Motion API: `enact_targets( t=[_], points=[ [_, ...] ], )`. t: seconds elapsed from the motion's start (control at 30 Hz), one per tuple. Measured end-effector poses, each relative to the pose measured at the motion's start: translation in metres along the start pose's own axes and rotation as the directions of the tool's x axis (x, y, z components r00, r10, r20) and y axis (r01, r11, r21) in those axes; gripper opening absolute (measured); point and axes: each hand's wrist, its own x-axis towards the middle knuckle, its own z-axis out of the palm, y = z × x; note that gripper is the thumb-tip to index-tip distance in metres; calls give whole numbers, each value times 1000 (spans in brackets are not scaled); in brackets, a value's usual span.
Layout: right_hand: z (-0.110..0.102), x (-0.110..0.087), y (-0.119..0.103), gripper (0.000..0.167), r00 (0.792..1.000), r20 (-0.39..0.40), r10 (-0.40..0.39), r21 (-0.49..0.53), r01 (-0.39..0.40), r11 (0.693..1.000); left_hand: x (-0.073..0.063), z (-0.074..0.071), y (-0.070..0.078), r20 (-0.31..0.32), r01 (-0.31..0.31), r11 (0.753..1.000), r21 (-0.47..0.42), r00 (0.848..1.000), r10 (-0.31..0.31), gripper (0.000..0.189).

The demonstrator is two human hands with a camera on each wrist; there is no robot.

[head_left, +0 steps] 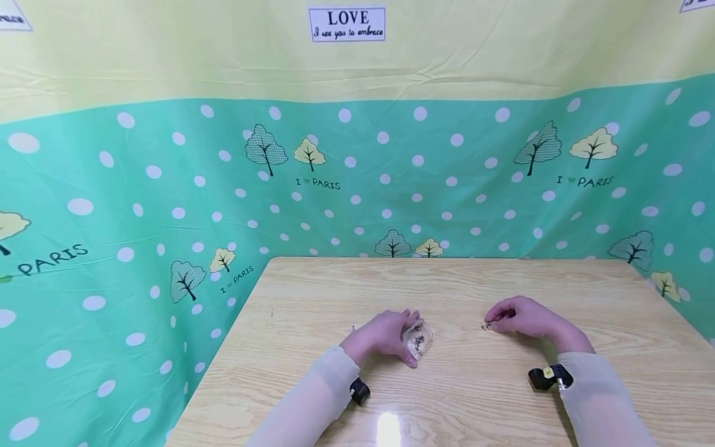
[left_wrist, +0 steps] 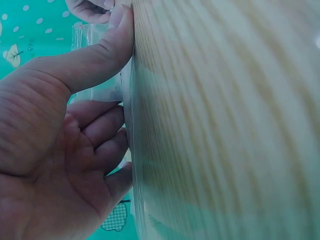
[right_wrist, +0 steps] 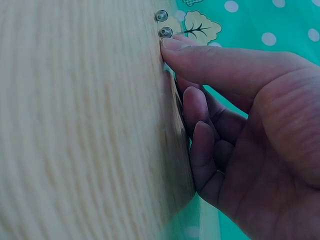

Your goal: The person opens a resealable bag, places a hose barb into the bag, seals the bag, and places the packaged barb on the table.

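My left hand (head_left: 385, 335) holds a small clear plastic box (head_left: 422, 336) on the table, thumb on the near side and fingers on the far side. Several small dark metal pieces show inside it. In the left wrist view, the box's see-through wall (left_wrist: 85, 37) stands beyond the left thumb. Farther right, my right hand (head_left: 522, 316) is low at the tabletop, its thumb and index finger pinching a small round metal piece (right_wrist: 166, 32). A second, similar metal piece (right_wrist: 161, 15) lies just beyond the fingertips. Their exact kind is too small to tell.
Both hands work over a light wood-grain table (head_left: 313, 285). A green and yellow printed cloth (head_left: 402, 174) hangs behind the table and along its left side. Each wrist wears a small black camera, such as the right one (head_left: 542, 379).
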Motion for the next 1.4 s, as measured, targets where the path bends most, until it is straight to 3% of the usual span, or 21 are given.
enact_targets(
  t=[0.67, 1.4],
  points=[
    [-1, 0, 2, 12, 1000, -17, 26, -49, -27, 998, -1, 1, 0, 0, 2, 1000, 15, 1000, -2, 102],
    [0, -2, -1, 9, 1000, -11, -13, -68, 12, 998, -1, 0, 0, 0, 5, 1000, 13, 1000, -5, 104]
  ],
)
